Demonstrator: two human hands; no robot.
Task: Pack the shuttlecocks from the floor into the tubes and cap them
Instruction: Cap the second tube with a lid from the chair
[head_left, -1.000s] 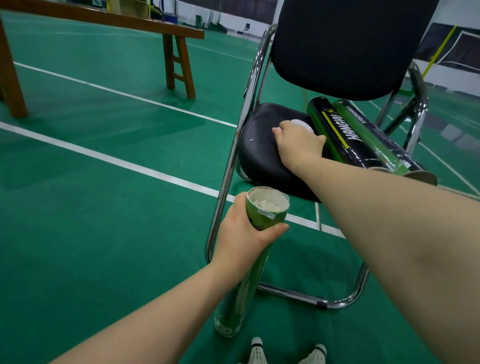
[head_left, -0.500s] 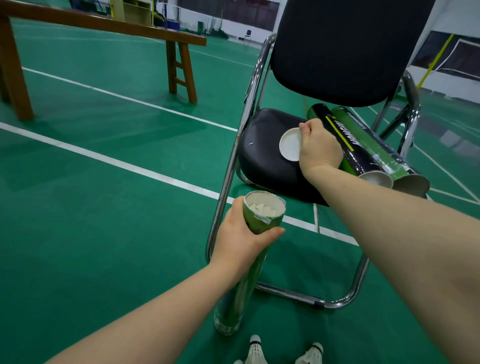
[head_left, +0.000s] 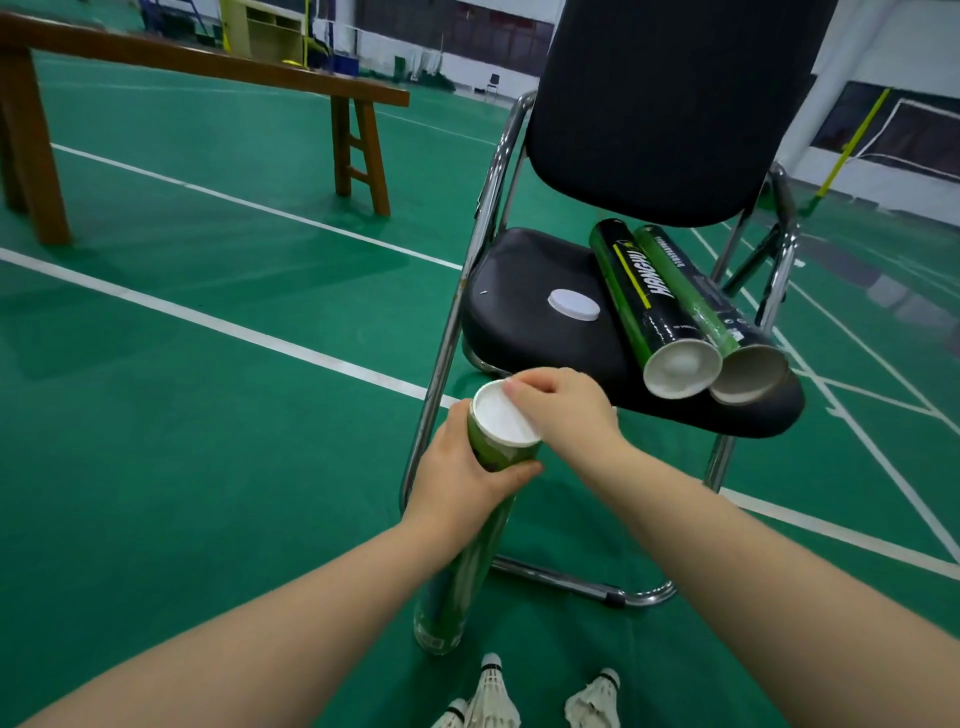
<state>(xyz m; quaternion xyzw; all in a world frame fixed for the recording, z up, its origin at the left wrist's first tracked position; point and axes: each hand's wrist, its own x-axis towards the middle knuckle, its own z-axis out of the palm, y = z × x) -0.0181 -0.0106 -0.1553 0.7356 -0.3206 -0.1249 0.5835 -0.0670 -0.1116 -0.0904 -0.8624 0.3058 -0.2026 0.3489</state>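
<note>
l hand (head_left: 462, 483) grips tube (head_left: 467, 571) before chair (head_left: 665, 104); r hand (head_left: 566, 410) fingers (head_left: 524, 389) pinch cap (head_left: 501, 418) on its mouth. seat: 2 tubes (head_left: 631, 296) at front edge, 1 spare cap (head_left: 574, 305). 3 shuttlecocks (head_left: 491, 696) on floor (head_left: 208, 467), open left of chair.

Green court floor (head_left: 156, 415) with white lines, wooden bench (head_left: 208, 57), black chrome-framed chair (head_left: 670, 104)

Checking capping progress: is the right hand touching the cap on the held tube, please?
Touching: the head view shows the right hand with fingertips on the cap.
</note>
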